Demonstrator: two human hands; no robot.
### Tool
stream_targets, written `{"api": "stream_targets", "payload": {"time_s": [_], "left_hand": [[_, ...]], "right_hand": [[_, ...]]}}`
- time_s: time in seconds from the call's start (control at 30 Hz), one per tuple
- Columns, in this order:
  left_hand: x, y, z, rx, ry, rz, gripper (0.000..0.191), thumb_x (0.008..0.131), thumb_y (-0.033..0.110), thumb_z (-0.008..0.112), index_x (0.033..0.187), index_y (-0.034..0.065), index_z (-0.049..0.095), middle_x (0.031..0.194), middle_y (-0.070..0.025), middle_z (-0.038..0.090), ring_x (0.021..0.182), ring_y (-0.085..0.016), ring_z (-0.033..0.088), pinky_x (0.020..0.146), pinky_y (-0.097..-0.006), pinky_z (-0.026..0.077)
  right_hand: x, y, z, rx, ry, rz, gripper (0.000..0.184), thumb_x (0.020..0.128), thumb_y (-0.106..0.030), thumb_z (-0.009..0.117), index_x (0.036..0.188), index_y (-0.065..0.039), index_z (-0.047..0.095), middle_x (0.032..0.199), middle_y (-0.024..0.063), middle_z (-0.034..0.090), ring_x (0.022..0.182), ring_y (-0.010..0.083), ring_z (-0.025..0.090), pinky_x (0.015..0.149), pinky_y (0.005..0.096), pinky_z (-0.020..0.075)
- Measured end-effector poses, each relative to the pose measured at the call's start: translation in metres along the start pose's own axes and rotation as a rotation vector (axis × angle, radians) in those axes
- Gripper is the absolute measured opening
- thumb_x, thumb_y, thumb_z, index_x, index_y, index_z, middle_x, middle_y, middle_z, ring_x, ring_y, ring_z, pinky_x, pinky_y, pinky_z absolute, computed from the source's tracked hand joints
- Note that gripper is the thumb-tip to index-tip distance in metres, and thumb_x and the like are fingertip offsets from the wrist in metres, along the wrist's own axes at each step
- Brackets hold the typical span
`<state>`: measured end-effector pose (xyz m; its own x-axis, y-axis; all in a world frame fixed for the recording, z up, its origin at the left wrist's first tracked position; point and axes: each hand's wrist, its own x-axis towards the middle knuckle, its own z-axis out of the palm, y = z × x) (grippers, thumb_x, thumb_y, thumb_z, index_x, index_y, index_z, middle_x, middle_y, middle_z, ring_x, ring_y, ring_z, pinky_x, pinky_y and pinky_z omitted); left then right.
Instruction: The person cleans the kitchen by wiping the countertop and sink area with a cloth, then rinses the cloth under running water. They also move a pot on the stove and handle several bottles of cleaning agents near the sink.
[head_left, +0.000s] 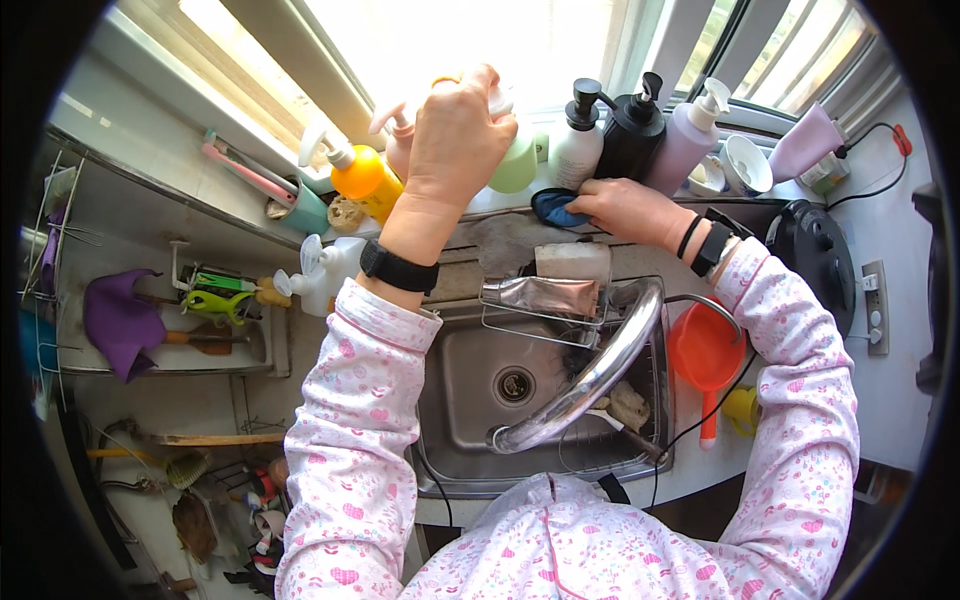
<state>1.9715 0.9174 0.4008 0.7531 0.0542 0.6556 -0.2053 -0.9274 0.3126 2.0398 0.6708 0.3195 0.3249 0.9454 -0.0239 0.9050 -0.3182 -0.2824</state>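
Note:
My left hand (459, 139) is closed around the white pump top of a light green bottle (514, 169) at the windowsill; my fingers hide much of the top. Lower and to the right, my right hand (634, 214) pinches a dark blue cloth (556, 208) at the sill's front edge. Just behind the cloth stands a white bottle with a black pump (576, 154). An orange pump bottle (364, 180) and a pink pump bottle (400, 142) are left of my left hand.
Below my hands lies a steel sink (469, 390) with a curved faucet (600, 375) and a wire rack holding a crumpled tube (544, 295). A red dipper (705, 345) rests on the right. Black (634, 135) and lilac (682, 146) pump bottles line the sill, with a white bowl (746, 165).

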Motion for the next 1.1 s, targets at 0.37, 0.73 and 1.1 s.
{"api": "stream_targets", "payload": {"time_s": [0.37,0.73,1.1], "left_hand": [[0.001,0.014,0.01,0.135,-0.106,0.001,0.058,0.079,0.03,0.081,0.126,0.0017,0.062,0.108,-0.0258,0.067,0.102,-0.038,0.066,0.089,-0.0439,0.053],[0.034,0.051,0.052,-0.214,-0.182,0.026,0.021,0.085,0.012,0.068,0.105,0.006,0.069,0.093,-0.0218,0.066,0.085,-0.038,0.067,0.08,-0.0432,0.054],[0.042,0.04,-0.003,-0.167,0.088,0.116,0.018,0.083,0.008,0.067,0.101,0.0079,0.071,0.081,-0.0143,0.07,0.078,-0.029,0.068,0.074,-0.0386,0.054]], "right_hand": [[-0.042,-0.005,-0.034,0.136,0.102,0.332,0.028,0.078,-0.003,0.064,0.106,0.001,0.069,0.1,0.023,0.07,0.096,0.04,0.068,0.089,0.0432,0.0552],[-0.045,-0.022,-0.033,0.165,0.322,0.294,0.024,0.082,-0.004,0.059,0.106,-0.007,0.061,0.091,0.0184,0.065,0.09,0.0411,0.064,0.082,0.048,0.0527],[0.024,0.011,0.037,-0.454,0.298,-0.113,0.055,0.086,0.001,0.057,0.14,0.003,0.05,0.127,0.0199,0.056,0.117,0.0347,0.061,0.098,0.04,0.0535]]}}
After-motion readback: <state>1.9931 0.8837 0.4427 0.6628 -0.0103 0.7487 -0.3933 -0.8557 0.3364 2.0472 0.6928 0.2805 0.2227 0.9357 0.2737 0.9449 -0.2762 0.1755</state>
